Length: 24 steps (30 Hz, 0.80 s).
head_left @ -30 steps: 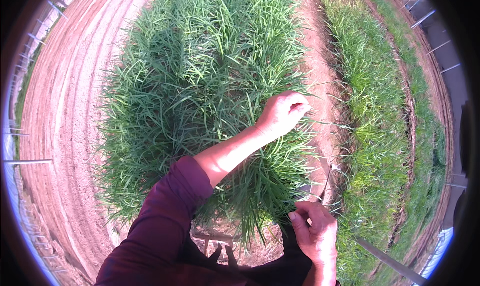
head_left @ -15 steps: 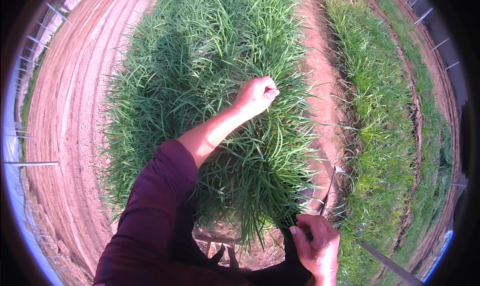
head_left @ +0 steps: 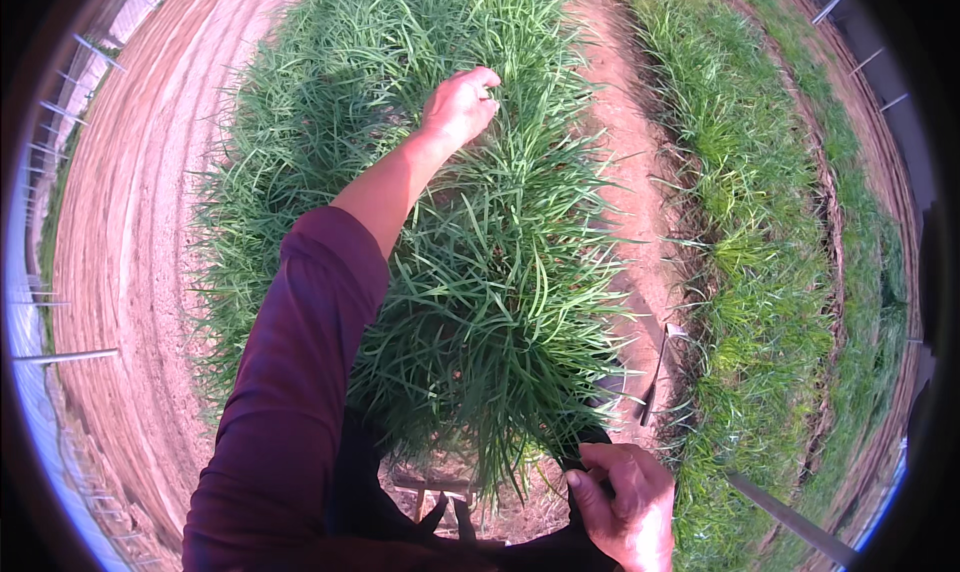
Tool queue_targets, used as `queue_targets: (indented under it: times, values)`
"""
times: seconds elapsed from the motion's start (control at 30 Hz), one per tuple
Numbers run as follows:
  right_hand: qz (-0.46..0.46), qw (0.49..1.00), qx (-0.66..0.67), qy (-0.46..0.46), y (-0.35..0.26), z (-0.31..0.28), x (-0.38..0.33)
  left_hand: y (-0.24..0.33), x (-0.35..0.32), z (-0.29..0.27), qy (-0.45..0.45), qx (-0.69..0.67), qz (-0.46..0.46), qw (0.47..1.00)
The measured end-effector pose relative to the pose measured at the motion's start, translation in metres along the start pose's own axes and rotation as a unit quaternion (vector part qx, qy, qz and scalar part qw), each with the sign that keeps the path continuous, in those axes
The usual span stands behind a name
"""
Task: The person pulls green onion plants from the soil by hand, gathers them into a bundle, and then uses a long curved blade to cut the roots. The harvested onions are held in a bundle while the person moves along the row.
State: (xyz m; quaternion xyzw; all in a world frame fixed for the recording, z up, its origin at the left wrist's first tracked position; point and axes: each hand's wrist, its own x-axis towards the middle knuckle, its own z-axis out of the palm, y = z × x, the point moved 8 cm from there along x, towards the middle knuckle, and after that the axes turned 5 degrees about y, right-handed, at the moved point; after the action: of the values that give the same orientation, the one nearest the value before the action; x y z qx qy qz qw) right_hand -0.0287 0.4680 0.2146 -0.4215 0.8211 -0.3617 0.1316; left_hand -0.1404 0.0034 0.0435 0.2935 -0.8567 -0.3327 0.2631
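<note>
Mostly green: the chive bed [head_left: 440,222] fills the middle, a long strip of thin leaves, and I place everything off it. Bare reddish soil [head_left: 130,272] lies left of the bed, a dirt path [head_left: 625,172] runs along its right edge, and a second grassy row [head_left: 760,232] sits past that path. The left hand [head_left: 458,107] is out over the far part of the bed, fingers curled in narrow and touching leaf tips; I can't tell if any blades are actually pinched. The maroon sleeve [head_left: 290,392] crosses the near part of the bed. The right hand [head_left: 625,502] is at the bed's near right corner, fingers closed round a dark handle, I judge a sickle [head_left: 652,377], its thin curved blade lying over the path just beside the bed. My judgement for doing it well: gather a full tuft first, grip low on the stems, keep the blade well apart from the gathering fingers and level near the soil. No containers visible, so nothing to report inside any.
</note>
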Motion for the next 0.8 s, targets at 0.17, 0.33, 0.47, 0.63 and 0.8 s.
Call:
queue_targets:
  times: [0.17,0.33,0.47,0.63,0.8]
  values:
    - [0.007,1.0,0.011,0.003,0.004,0.0,0.0,0.009,0.007,0.005,-0.008,0.042,0.036,0.998]
    - [0.008,1.0,0.007,-0.001,0.005,0.001,-0.001,0.01,0.009,0.005,0.011,0.094,0.108,0.99]
    - [0.016,1.0,0.0,-0.007,0.004,0.001,-0.002,0.006,0.005,0.009,0.035,0.054,0.059,0.996]
    - [0.011,1.0,0.005,-0.006,0.002,0.0,-0.002,-0.018,0.012,0.019,0.087,-0.169,-0.09,0.978]
    - [0.014,1.0,0.013,-0.022,0.005,0.004,-0.002,0.061,-0.035,0.044,-0.076,-0.284,-0.141,0.945]
